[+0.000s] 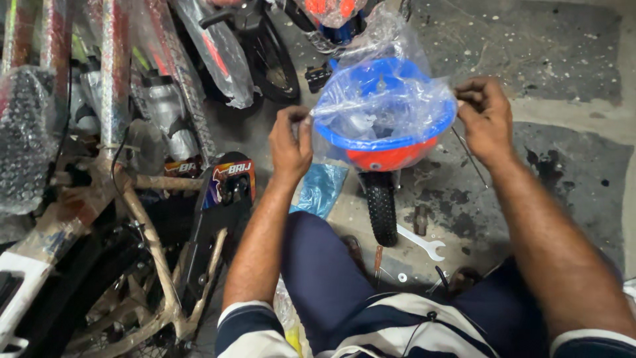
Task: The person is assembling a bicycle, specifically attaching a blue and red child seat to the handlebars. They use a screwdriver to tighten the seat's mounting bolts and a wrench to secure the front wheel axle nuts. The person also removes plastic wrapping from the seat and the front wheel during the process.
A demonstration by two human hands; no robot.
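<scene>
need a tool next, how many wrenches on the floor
1: a wrench lies on the floor right of the small tyre, below the basket. Others may be hidden.

Bicycle workshop: wrapped bicycles (112,99), spanner (424,244) on floor

A worker seen from above wears a short-sleeved shirt in broad navy and white stripes (397,328), its cuffs ending above the elbows, and dark navy trousers (324,278) creased over the knee. A thin black cord (424,325) runs down the shirt front. Both forearms are bare; the left hand (290,142) and right hand (487,119) carry no gloves, rings or watch.
</scene>
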